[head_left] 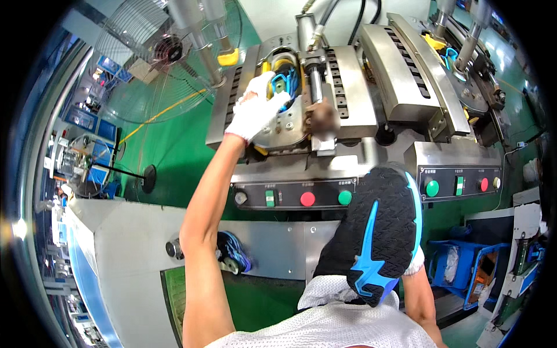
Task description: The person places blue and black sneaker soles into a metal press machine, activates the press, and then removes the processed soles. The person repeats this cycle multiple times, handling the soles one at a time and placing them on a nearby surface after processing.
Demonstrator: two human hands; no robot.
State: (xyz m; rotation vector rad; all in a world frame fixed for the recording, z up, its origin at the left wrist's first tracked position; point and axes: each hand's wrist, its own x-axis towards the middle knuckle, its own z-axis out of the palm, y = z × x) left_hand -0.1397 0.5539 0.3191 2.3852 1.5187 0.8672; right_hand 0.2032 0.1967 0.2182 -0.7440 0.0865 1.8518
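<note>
My left hand [255, 113], in a white glove, reaches into the left press station. Its thumb and fingers straddle the upper of a shoe [282, 81] with bright blue laces, seated in the metal fixture [284, 124]. Close to my chest, my right hand [416, 264] holds another shoe [377, 232], its black patterned sole with blue trim turned up toward me. That shoe covers most of the right hand; only a bit of glove and the wrist show beside it.
Red and green buttons line the front control panel [290, 196]. A second press station [400, 75] stands to the right. Left of the machine is a large wire-guarded fan [168, 49]. A dark blue-purple shoe [235, 252] shows below, and blue crates [464, 267] stand lower right.
</note>
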